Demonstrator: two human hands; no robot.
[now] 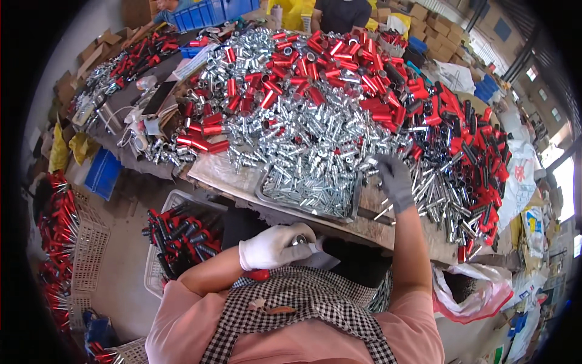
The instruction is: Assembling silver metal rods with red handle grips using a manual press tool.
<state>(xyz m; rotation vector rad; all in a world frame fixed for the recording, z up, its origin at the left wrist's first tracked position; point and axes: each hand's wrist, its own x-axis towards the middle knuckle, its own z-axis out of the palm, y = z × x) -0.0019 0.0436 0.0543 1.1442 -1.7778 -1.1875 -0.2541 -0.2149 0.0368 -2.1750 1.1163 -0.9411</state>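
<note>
My left hand [276, 247], in a white glove, is closed in front of my checked apron. It grips a red-handled tool [257, 275] whose round metal end [299, 240] shows by the thumb; the middle is hidden by the glove. My right hand [395, 184], in a grey glove, reaches to the right edge of a heap of silver metal fittings [315, 130]. Its fingers are bent in among the small parts; what they pinch, if anything, I cannot make out. Nearest me, thin metal pins [303, 189] fill a shallow metal tray [354, 209].
Red metal sleeves [315, 95] lie beyond the fittings. Red-and-black handles [470, 139] and metal rods [433, 191] pile up at right. A crate [159, 242] of red-and-black tools stands at lower left, a plastic bag [476, 294] at lower right. Another person [342, 15] sits across the table.
</note>
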